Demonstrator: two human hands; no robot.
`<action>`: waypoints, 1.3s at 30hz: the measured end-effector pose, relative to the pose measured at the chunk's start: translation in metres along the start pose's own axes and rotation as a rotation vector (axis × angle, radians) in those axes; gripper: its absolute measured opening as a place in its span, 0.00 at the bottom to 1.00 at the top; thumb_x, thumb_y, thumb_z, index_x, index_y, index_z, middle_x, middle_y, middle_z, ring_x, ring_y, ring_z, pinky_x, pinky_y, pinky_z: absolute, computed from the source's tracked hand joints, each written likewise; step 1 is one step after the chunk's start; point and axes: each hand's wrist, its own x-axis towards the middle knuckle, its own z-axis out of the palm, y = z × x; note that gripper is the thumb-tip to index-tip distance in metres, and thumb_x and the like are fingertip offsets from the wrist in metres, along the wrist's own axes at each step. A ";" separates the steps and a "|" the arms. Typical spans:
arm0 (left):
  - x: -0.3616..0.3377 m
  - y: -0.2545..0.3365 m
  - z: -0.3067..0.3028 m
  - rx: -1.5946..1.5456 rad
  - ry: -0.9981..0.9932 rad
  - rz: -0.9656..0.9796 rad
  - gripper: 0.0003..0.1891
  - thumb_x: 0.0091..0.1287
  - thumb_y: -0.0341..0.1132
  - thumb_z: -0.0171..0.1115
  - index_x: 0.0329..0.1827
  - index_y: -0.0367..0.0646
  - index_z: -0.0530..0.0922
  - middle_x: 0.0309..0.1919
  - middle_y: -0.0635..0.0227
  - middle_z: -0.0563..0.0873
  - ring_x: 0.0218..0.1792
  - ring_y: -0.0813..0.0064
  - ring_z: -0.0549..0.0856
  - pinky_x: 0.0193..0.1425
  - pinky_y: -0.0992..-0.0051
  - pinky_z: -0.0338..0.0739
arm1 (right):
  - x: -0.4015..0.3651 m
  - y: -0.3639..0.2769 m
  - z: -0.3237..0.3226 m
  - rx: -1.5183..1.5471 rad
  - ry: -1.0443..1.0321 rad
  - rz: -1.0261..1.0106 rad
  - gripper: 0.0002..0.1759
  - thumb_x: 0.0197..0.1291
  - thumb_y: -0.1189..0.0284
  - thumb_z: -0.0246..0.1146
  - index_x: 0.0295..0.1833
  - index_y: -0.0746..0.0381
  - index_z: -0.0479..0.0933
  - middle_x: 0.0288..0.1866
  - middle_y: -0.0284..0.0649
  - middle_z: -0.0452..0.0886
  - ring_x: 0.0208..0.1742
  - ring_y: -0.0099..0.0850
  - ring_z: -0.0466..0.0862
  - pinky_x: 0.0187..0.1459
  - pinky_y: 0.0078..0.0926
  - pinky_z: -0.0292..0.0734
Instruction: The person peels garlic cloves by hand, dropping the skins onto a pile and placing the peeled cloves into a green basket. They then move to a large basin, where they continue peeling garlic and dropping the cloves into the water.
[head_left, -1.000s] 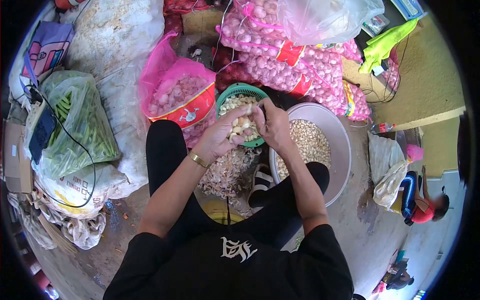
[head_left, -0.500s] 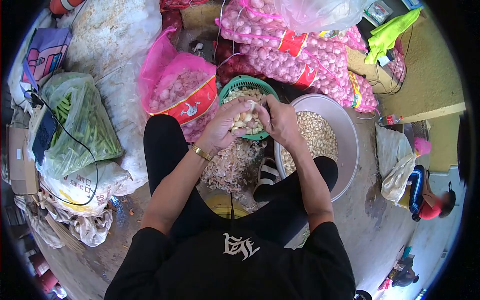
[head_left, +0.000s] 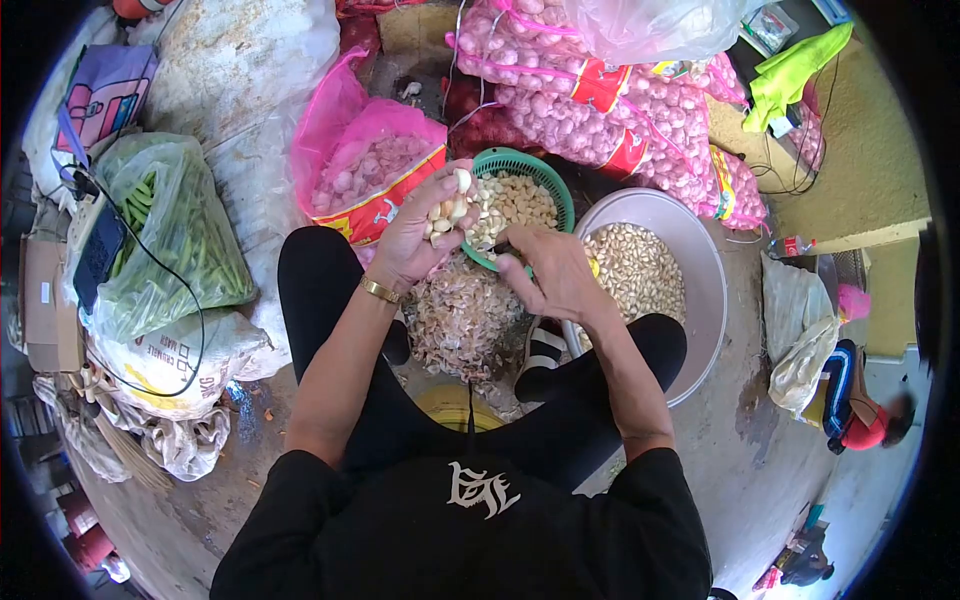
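Note:
My left hand (head_left: 412, 238) is closed around several garlic cloves (head_left: 446, 216), one of them standing up between thumb and fingertips. To its right, my right hand (head_left: 556, 272) is curled at the near rim of a green basket (head_left: 566, 190), thumb held apart. What looks like a small knife (head_left: 488, 245) pokes out from its fingers, mostly hidden. Cloves lie inside the basket. Beside my right wrist is a pale basin (head_left: 703, 300) with many peeled cloves (head_left: 637, 265). A heap of garlic skins (head_left: 460, 318) lies below my hands.
An opened pink mesh sack of garlic (head_left: 370, 165) stands at the upper left, with full garlic sacks (head_left: 600, 115) stacked behind the basket. Far left is a plastic bag of green pods (head_left: 180, 235). Another person (head_left: 865, 410) is at the far right.
My hands have moved apart: the left went left with its cloves, the right came down to the basket's near rim. More of the basket's cloves now show.

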 end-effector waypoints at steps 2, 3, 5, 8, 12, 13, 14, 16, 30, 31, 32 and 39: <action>-0.003 0.001 0.000 0.003 -0.012 0.005 0.15 0.71 0.36 0.57 0.58 0.45 0.73 0.42 0.70 0.79 0.32 0.77 0.78 0.15 0.88 0.63 | 0.000 0.008 0.006 0.003 -0.020 0.007 0.21 0.56 0.55 0.68 0.35 0.62 0.74 0.23 0.46 0.77 0.28 0.45 0.81 0.29 0.40 0.73; -0.004 0.002 -0.001 0.009 -0.029 0.009 0.15 0.71 0.36 0.57 0.58 0.45 0.73 0.42 0.69 0.79 0.32 0.77 0.78 0.15 0.88 0.63 | 0.003 0.006 0.006 0.006 -0.040 0.016 0.21 0.54 0.55 0.70 0.33 0.62 0.74 0.23 0.46 0.77 0.28 0.44 0.81 0.29 0.40 0.73; -0.007 0.004 -0.002 0.017 -0.045 0.015 0.15 0.71 0.36 0.57 0.58 0.44 0.73 0.42 0.69 0.79 0.32 0.77 0.78 0.15 0.89 0.63 | 0.005 -0.003 -0.003 -0.010 -0.071 0.048 0.21 0.53 0.55 0.70 0.31 0.62 0.74 0.24 0.46 0.78 0.29 0.43 0.81 0.29 0.39 0.73; -0.009 0.006 -0.005 0.043 -0.035 0.017 0.14 0.72 0.36 0.57 0.58 0.44 0.73 0.42 0.68 0.78 0.32 0.77 0.78 0.15 0.89 0.63 | 0.007 -0.004 -0.003 -0.027 -0.099 0.084 0.18 0.53 0.59 0.72 0.31 0.62 0.76 0.26 0.45 0.79 0.29 0.40 0.82 0.29 0.37 0.74; -0.011 0.005 0.000 0.141 0.032 0.071 0.10 0.70 0.33 0.59 0.52 0.44 0.76 0.39 0.70 0.81 0.31 0.81 0.80 0.15 0.89 0.64 | 0.014 -0.010 0.005 0.335 0.136 0.123 0.13 0.51 0.70 0.75 0.38 0.63 0.80 0.31 0.41 0.81 0.30 0.32 0.82 0.32 0.30 0.75; -0.011 0.003 0.004 0.224 0.094 0.118 0.09 0.70 0.32 0.60 0.50 0.44 0.77 0.38 0.71 0.82 0.30 0.83 0.80 0.15 0.89 0.64 | 0.018 -0.011 0.011 0.333 0.137 0.124 0.13 0.51 0.70 0.75 0.38 0.63 0.80 0.31 0.41 0.81 0.30 0.32 0.82 0.32 0.30 0.75; -0.010 -0.001 0.005 0.223 0.092 0.117 0.09 0.70 0.32 0.60 0.50 0.44 0.77 0.38 0.71 0.82 0.30 0.83 0.80 0.15 0.89 0.64 | 0.023 -0.010 0.020 0.411 0.307 0.127 0.12 0.52 0.73 0.74 0.40 0.63 0.81 0.34 0.37 0.82 0.32 0.25 0.79 0.33 0.24 0.72; -0.008 -0.009 0.007 0.285 0.132 0.202 0.07 0.69 0.32 0.62 0.48 0.44 0.79 0.36 0.73 0.83 0.29 0.87 0.81 0.16 0.89 0.66 | 0.028 -0.012 0.027 0.488 0.480 0.135 0.12 0.53 0.75 0.73 0.43 0.63 0.82 0.36 0.32 0.82 0.34 0.18 0.76 0.34 0.18 0.69; 0.005 -0.024 0.016 0.330 0.139 0.218 0.10 0.68 0.32 0.63 0.51 0.43 0.80 0.36 0.73 0.83 0.29 0.89 0.80 0.20 0.89 0.69 | 0.028 0.006 0.028 0.657 0.565 0.304 0.06 0.56 0.81 0.70 0.40 0.68 0.83 0.35 0.37 0.86 0.37 0.19 0.82 0.41 0.18 0.75; 0.006 -0.025 0.016 0.358 0.145 0.232 0.09 0.68 0.31 0.63 0.50 0.43 0.81 0.36 0.73 0.84 0.29 0.89 0.80 0.20 0.89 0.69 | 0.028 0.006 0.028 0.657 0.567 0.304 0.06 0.56 0.81 0.70 0.40 0.68 0.83 0.35 0.37 0.86 0.37 0.19 0.82 0.41 0.18 0.75; 0.009 -0.027 0.014 0.360 0.144 0.231 0.09 0.68 0.31 0.63 0.50 0.43 0.81 0.36 0.73 0.84 0.29 0.89 0.80 0.20 0.89 0.69 | 0.028 0.007 0.028 0.674 0.566 0.316 0.06 0.55 0.81 0.70 0.39 0.68 0.83 0.35 0.37 0.86 0.37 0.19 0.82 0.41 0.18 0.75; 0.015 -0.033 0.008 0.565 0.180 0.421 0.08 0.66 0.28 0.65 0.47 0.42 0.83 0.35 0.77 0.84 0.29 0.93 0.77 0.23 0.91 0.68 | 0.028 0.012 0.030 0.682 0.578 0.319 0.05 0.55 0.82 0.69 0.38 0.68 0.83 0.35 0.37 0.86 0.37 0.19 0.82 0.41 0.18 0.76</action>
